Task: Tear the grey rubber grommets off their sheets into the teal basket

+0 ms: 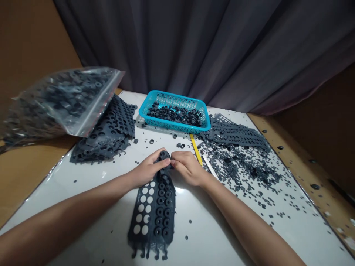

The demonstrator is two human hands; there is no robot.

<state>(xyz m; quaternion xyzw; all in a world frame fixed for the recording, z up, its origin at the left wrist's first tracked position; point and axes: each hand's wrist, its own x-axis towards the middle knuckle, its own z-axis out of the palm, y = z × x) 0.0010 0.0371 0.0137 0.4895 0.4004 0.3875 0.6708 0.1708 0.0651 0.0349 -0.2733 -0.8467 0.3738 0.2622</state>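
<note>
A dark grey moulded rubber sheet (151,221) lies on the white table in front of me, its far end bunched up in my grip. Round white holes run down its left half, and ring-shaped rubber pieces (159,211) still sit in its right half. My left hand (146,168) is closed around the folded far end, thumb on top. Against the same end, my right hand (187,166) is closed with its fingers pinched at the sheet's edge; whatever lies between those fingertips is hidden.
A blue plastic basket (174,127) holds many loose rubber pieces. At left, a zip bag (69,96) of pieces rests by stacked punched sheets (111,125). At right are more sheets (235,135), scattered bits (235,166), a yellow strip (196,149) and a white strip (209,166).
</note>
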